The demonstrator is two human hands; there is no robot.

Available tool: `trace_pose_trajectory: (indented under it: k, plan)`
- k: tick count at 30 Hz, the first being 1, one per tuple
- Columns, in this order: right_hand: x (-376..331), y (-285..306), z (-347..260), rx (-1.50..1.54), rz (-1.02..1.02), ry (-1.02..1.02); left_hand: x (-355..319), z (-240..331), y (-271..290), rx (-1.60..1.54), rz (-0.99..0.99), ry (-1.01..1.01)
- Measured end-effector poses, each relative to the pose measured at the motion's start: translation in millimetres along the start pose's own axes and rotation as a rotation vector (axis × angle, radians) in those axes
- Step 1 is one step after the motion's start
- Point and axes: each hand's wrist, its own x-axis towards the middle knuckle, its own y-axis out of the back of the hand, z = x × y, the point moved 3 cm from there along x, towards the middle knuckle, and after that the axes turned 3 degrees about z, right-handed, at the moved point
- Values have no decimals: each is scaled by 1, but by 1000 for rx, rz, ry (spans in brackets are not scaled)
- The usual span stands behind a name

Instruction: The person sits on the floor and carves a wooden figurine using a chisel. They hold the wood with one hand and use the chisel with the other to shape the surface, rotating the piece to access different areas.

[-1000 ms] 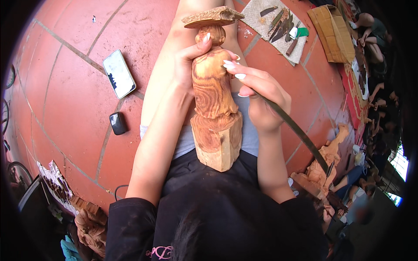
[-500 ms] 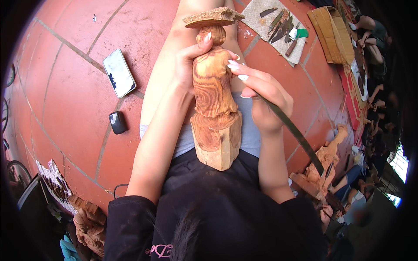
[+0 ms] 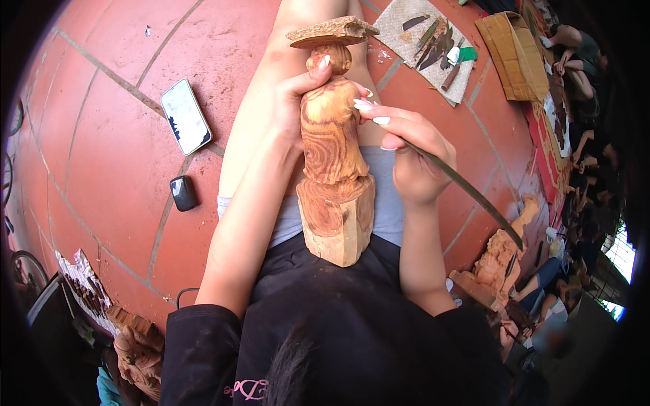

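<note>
A carved wooden figure (image 3: 333, 162) with a flat hat-like top and a square base rests on my lap. My left hand (image 3: 298, 95) wraps around its upper part, thumb on the figure's head. My right hand (image 3: 406, 152) grips a long thin metal carving tool (image 3: 467, 193). The tool's tip, hidden behind my fingers, meets the figure's upper right side. Its handle end points down to the right.
A phone (image 3: 185, 115) and a small black device (image 3: 183, 193) lie on the red tiled floor (image 3: 108, 149) at left. A cloth with several carving tools (image 3: 433, 44) and a woven box (image 3: 514, 54) lie ahead. Other wooden carvings (image 3: 497, 260) and seated people are at right.
My right hand has shifted slightly along the figure's upper side with the tool. The figure and my left hand stay in place.
</note>
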Motion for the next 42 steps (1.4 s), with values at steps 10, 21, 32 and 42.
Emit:
trace_pose_trajectory:
  k: [10, 21, 32, 42]
  plan:
    - [-6, 11, -2, 50, 43, -18, -3, 2, 3, -106, -165, -4]
    - [14, -3, -5, -80, -10, 30, -13, 1, 0, -158, -38, -70]
    - [15, 13, -6, 305, 193, -136, -13, 6, -4, -258, -258, -143]
    - [39, 57, -43, 385, 434, -202, -22, 32, -65, -183, -824, -299]
